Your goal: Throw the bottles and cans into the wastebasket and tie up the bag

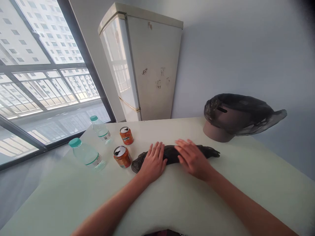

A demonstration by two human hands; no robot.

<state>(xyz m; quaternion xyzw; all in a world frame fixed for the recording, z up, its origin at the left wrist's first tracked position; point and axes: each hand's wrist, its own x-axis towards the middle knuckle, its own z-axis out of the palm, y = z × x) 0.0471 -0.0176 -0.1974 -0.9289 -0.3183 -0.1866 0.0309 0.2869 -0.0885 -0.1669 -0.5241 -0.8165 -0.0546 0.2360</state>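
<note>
A black plastic bag (171,155), gathered into a long narrow strip, lies across the white table in front of me. My left hand (153,162) rests flat on its left part with the fingers stretched out. Over its middle and right part is my right hand (193,159), fingers extended and slightly blurred; whether it presses on the bag or hovers just above, I cannot tell. The bag's crumpled left end sits close to an orange drink can (122,158). Its right end tapers to a thin tip.
Behind that can stands a second orange can (126,136). Two clear bottles with green caps, a nearer bottle (86,154) and a farther bottle (100,129), are on the left. A brown bin (216,131) lined with black plastic stands back right. Beyond the table (172,203) is a fridge (152,65).
</note>
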